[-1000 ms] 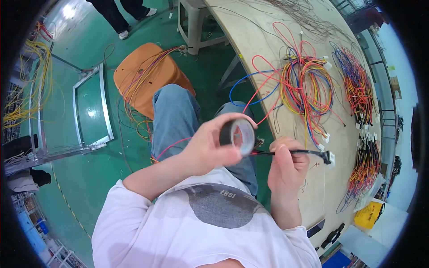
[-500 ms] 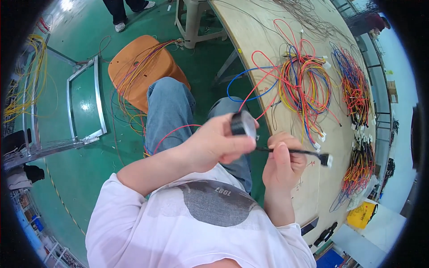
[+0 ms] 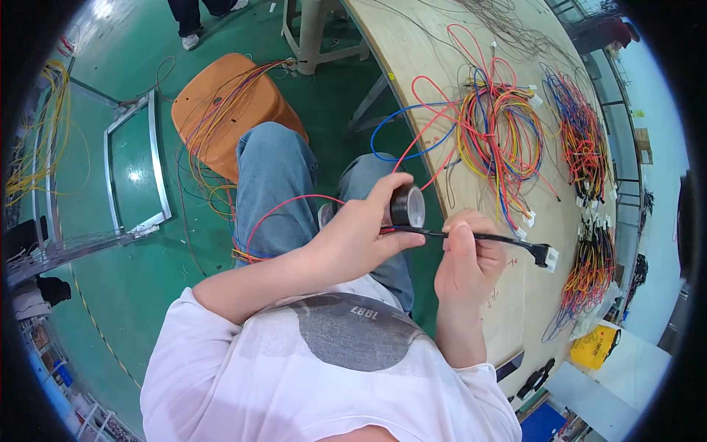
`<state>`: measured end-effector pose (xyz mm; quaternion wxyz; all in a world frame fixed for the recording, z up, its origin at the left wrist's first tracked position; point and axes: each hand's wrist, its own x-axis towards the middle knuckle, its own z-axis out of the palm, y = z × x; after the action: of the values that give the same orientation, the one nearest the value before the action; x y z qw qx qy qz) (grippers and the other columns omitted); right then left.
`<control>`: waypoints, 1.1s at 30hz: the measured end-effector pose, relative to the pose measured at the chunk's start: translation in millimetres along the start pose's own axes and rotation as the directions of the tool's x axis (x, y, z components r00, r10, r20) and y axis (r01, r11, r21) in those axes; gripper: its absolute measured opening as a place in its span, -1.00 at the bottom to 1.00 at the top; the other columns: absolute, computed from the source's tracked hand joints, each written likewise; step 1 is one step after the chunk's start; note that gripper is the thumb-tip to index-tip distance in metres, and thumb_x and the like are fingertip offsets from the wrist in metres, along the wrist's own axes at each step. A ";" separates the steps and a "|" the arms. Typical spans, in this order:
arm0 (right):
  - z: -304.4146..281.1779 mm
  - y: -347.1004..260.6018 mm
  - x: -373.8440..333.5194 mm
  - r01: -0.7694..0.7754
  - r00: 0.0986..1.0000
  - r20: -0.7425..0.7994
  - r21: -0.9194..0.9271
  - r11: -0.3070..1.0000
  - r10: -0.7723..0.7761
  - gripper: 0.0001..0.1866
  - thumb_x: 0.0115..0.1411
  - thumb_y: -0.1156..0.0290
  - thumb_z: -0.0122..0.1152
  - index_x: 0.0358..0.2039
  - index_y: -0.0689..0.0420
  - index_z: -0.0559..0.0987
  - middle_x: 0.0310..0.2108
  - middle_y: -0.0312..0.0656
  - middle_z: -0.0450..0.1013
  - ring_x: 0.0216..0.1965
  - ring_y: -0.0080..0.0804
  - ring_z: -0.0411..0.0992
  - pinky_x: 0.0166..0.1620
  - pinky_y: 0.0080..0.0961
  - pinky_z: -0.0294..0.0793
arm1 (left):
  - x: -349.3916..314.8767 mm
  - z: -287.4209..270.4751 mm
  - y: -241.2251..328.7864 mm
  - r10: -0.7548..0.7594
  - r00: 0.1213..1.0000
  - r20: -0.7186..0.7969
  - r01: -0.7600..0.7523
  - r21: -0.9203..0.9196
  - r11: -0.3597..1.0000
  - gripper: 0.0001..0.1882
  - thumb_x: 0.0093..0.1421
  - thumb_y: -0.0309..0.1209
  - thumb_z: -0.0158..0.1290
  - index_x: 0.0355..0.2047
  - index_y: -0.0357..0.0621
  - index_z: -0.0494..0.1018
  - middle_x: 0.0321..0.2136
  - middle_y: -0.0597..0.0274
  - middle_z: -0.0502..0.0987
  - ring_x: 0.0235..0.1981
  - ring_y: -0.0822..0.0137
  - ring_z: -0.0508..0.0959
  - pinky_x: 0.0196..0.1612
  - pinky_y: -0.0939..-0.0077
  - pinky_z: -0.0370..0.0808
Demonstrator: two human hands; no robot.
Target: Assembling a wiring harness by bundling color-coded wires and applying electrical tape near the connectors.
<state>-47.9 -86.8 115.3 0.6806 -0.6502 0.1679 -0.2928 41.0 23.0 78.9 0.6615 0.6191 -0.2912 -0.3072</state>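
My left hand (image 3: 361, 230) is closed around a roll of black tape (image 3: 407, 206), its thumb lying along a black-wrapped cable (image 3: 497, 238). To the right, my right hand (image 3: 470, 254) pinches this cable between thumb and fingers. A white connector (image 3: 551, 258) sits at the cable's far right end, past my right hand. Red wire (image 3: 287, 202) runs from behind my left hand down over my left knee. A small grey round thing shows partly behind my left wrist, its kind unclear.
On the wooden table (image 3: 508, 309) to the right lie a tied coil of coloured wires (image 3: 497, 132) and two wire bundles with connectors (image 3: 585, 140). An orange stool (image 3: 213, 96) with wires over it stands left of my knees. Beyond stand a metal frame (image 3: 162, 169) and another person's legs (image 3: 190, 16).
My left hand has turned the tape roll, which now sits slightly lower and right, against the cable. The cable's connector end has shifted slightly right. My right hand keeps its pinch.
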 end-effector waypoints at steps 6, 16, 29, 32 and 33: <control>-5.5 2.5 0.6 -0.104 0.988 -0.092 0.187 0.977 0.123 -0.94 0.02 0.61 0.00 -0.56 0.24 0.41 -0.59 -0.26 0.31 -0.60 -0.65 0.18 -0.51 -0.73 0.13 | -4.0 -15.1 15.0 -0.405 0.871 0.277 0.447 -0.789 0.422 -0.70 -0.01 -0.34 0.06 -0.30 -0.12 0.24 -0.61 0.44 0.23 -0.75 0.65 0.08 -0.72 0.73 -0.06; -5.7 -13.3 4.7 -0.119 0.993 0.003 0.080 0.990 0.119 -0.90 0.04 0.56 -0.02 -0.60 0.23 0.37 -0.62 -0.24 0.27 -0.59 -0.58 0.17 -0.49 -0.70 0.11 | -17.0 -9.5 -2.5 0.078 0.995 0.069 -0.086 0.117 0.989 -0.25 -0.27 -0.36 0.28 -0.05 -0.14 0.15 -0.35 0.23 0.20 -0.60 0.57 0.23 -0.60 0.74 0.24; -24.5 0.3 4.2 -0.287 0.949 -0.070 0.206 0.935 0.307 -0.94 0.04 0.56 -0.01 -0.55 0.23 0.39 -0.58 -0.25 0.30 -0.55 -0.59 0.19 -0.48 -0.70 0.13 | -16.8 -13.3 19.4 -0.389 0.916 0.096 0.304 -0.799 0.519 -0.71 0.03 -0.36 -0.04 -0.21 -0.09 0.25 -0.41 0.25 0.29 -0.60 0.57 0.19 -0.63 0.81 0.08; -23.6 -7.1 14.4 -0.367 0.923 -0.047 0.192 0.910 0.382 -0.93 0.04 0.55 0.01 -0.56 0.22 0.40 -0.60 -0.28 0.29 -0.57 -0.64 0.18 -0.50 -0.74 0.12 | -14.4 -34.6 -8.6 0.394 0.839 0.374 -0.299 -0.289 0.910 -0.64 0.00 -0.46 0.00 -0.15 -0.13 0.25 -0.41 0.31 0.21 -0.53 0.56 0.20 -0.55 0.79 0.16; -20.9 -11.1 19.1 -0.348 0.934 -0.034 0.146 0.926 0.356 -0.93 0.03 0.55 0.01 -0.56 0.22 0.40 -0.61 -0.31 0.30 -0.60 -0.67 0.17 -0.54 -0.75 0.10 | -17.6 -23.2 -5.0 0.228 0.942 0.245 -0.146 -0.312 0.939 -0.65 -0.03 -0.50 0.04 -0.18 -0.15 0.29 -0.41 0.33 0.19 -0.53 0.57 0.20 -0.55 0.78 0.18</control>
<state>-47.9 -114.9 127.0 0.7599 -0.5521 0.2817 -0.1960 47.3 51.2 72.3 0.7237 0.4355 -0.3911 -0.3654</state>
